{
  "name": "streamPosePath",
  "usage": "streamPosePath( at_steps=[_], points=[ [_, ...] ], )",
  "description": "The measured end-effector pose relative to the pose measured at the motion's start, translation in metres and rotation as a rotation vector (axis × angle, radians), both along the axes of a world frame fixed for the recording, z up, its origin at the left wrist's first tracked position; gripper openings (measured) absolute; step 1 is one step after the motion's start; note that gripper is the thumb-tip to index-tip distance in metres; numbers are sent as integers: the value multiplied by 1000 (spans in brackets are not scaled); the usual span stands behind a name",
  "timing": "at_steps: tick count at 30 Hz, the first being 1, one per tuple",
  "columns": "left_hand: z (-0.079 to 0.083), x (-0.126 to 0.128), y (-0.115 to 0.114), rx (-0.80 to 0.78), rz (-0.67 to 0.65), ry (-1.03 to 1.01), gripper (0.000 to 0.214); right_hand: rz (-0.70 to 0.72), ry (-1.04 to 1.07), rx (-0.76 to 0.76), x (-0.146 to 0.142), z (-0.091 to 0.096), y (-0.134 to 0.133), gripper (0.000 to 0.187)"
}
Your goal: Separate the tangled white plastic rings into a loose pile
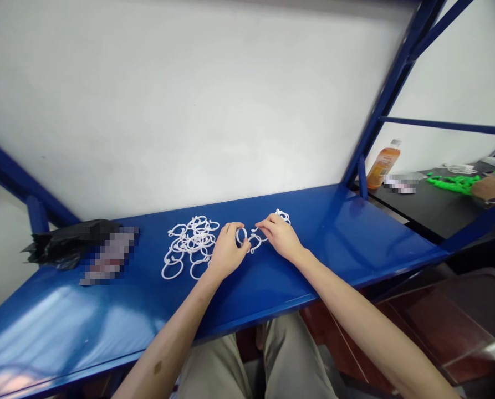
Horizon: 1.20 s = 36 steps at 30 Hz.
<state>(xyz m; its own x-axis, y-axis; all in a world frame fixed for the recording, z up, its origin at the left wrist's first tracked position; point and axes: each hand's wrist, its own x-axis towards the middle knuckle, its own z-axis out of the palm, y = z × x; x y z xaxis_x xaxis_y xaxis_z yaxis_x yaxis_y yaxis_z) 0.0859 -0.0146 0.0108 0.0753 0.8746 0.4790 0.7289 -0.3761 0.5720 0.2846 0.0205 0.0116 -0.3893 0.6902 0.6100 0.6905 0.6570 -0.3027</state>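
Between the thumb and fingers of my left hand [229,248] a white curtain ring [241,237] is held upright above the blue table. My right hand [281,235] is closed in a pinch at the small end of another white ring, partly hidden by the fingers. A loose white ring [254,243] lies between the two hands. Behind my right hand some more white rings [284,216] show, half covered by it. To the left of my left hand lies a loose pile of white rings [195,239], several of them overlapping, each with a small eyelet.
The blue metal table [147,310] has a white wall panel [214,111] behind it. A black plastic bag [68,241] and a blurred packet [111,257] lie at the left. On a dark table at right stand an orange bottle [383,166] and green pieces [455,183], beside another person's hand [492,187].
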Motion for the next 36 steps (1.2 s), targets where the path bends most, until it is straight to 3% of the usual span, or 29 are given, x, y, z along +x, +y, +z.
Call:
streamPosePath(
  at_steps=[4,9,12,22,25,30,36],
  points=[
    [2,-1,-3,32,17,128,39,-36,37,6,1,0,1,20],
    [0,5,-7,-46,-95,190,55,32,67,-3,0,-2,1,20],
    [-3,7,-7,-59,-119,196,53,52,51,-5,0,0,-1,21],
    [-2,0,-4,17,47,224,43,-135,-21,-62,3,-1,1,19],
    [-3,3,-6,36,30,230,51,-104,50,-72,1,-1,0,19],
    [1,5,-4,13,38,134,27,15,186,-109,-6,5,-7,18],
    [4,0,0,-19,-28,-11,26,196,214,-149,-14,2,-14,21]
  ],
)
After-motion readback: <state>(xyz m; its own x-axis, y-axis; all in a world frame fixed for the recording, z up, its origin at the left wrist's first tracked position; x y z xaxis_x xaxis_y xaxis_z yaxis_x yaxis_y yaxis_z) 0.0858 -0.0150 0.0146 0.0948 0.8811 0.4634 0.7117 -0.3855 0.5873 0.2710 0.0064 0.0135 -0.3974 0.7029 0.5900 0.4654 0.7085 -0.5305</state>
